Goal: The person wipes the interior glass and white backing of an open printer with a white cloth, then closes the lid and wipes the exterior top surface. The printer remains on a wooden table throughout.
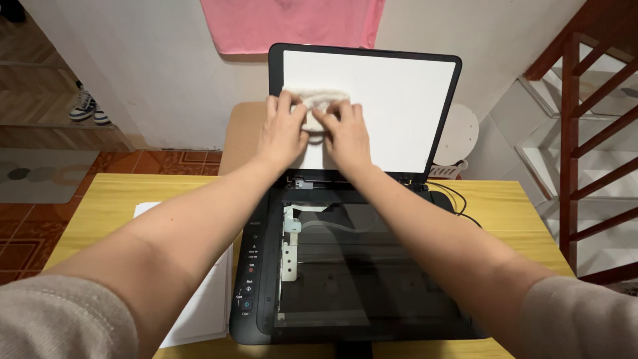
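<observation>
Both hands, left hand and right hand, lie flat, side by side, pressing a pale cloth against the scanner's raised lid; the cloth looks soft, light, limp, best bunched under spread fingers; the glass bed lies below the lid.

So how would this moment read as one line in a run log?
left hand: pressing white cloth | right hand: pressing same cloth | cloth: against white underside of raised scanner lid | scanner glass: uncovered
</observation>
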